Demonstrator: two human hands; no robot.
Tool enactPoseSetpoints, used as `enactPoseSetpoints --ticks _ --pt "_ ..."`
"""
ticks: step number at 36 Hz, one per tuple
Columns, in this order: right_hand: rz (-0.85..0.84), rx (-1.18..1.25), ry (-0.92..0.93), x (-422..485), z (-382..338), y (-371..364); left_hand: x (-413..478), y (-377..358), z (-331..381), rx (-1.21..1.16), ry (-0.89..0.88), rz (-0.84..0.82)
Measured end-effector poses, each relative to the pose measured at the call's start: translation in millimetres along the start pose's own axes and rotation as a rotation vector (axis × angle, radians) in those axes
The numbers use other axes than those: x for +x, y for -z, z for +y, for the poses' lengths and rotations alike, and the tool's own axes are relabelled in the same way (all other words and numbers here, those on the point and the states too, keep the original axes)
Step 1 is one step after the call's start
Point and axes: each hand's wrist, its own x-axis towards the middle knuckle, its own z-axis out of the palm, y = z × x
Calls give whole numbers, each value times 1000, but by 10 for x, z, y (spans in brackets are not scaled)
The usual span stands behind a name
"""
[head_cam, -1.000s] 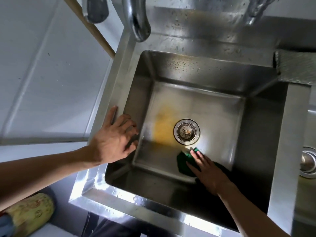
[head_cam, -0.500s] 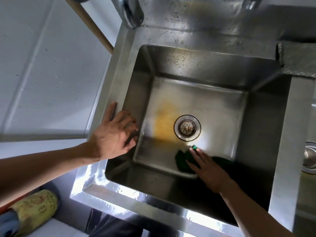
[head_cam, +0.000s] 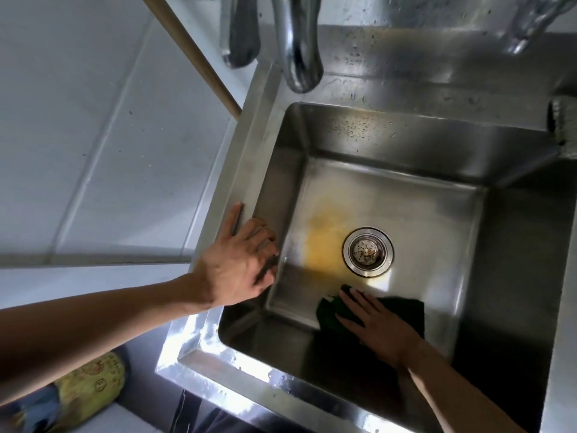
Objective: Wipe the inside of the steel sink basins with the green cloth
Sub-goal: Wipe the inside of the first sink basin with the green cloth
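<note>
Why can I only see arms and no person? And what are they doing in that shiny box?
There is no machine here, just a person. The camera sits on their head and looks down, so you only see their arms. The shiny box is a steel sink, with a tap above it and a round drain in its floor. The right hand lies flat on a green cloth on the sink floor, close to the drain, pressing it down to wipe. The left hand rests on the sink's left edge and holds nothing. Next to the drain is a yellowish stain.
</note>
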Motion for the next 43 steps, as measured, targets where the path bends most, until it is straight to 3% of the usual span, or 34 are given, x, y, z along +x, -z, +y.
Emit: enactPoseSetpoints --ticks 6,13,21,30,37,43 --pt "23 -24 55 215 18 42 4 -11 7 -3 -2 31" --pt "79 25 -38 -257 241 -147 10 -6 -1 -14 0 27" --pt "172 62 -5 77 118 -47 13 -24 6 -11 2 32" --pt "148 37 12 -231 210 -128 14 -28 10 -2 3 35" --pt "163 -3 142 406 -6 37 18 -25 8 -5 3 41" --pt "181 83 105 505 -77 84 16 -26 7 3 -2 54"
